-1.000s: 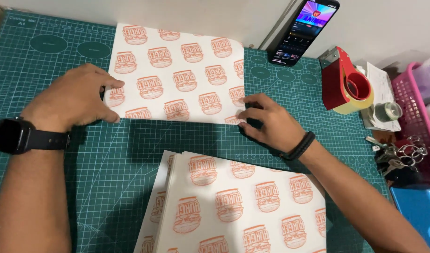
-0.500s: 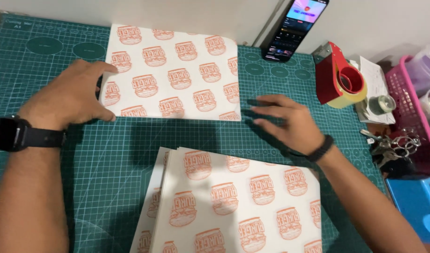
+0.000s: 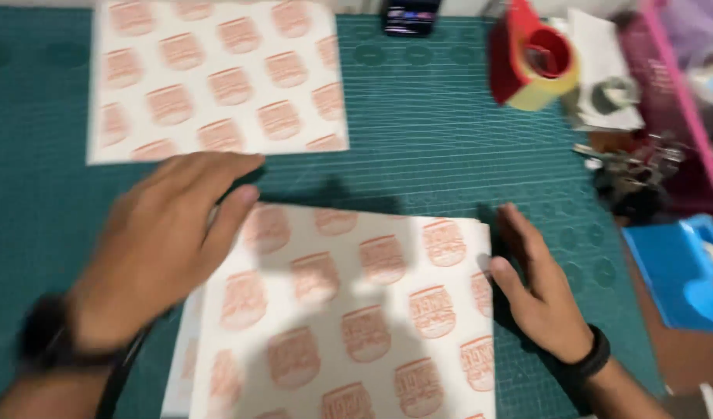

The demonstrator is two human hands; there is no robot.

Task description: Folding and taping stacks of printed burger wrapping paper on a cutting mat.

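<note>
A stack of white paper sheets printed with orange round marks (image 3: 356, 310) lies on the green cutting mat (image 3: 426, 147) near me. My left hand (image 3: 166, 240), blurred, hovers over the stack's upper left corner with fingers apart. My right hand (image 3: 535, 287) rests flat against the stack's right edge, fingers together and extended. A single folded sheet of the same printed paper (image 3: 216, 77) lies farther back on the mat, untouched by either hand.
A red and yellow tape dispenser (image 3: 531, 66) stands at the back right beside white papers (image 3: 605, 70). A phone (image 3: 409, 17) leans at the back edge. Metal clips (image 3: 632, 167), a pink basket (image 3: 682, 93) and a blue box (image 3: 686, 271) crowd the right side.
Both hands left the far folded sheet and came back toward me to the near stack. The camera view tilted down and closer.
</note>
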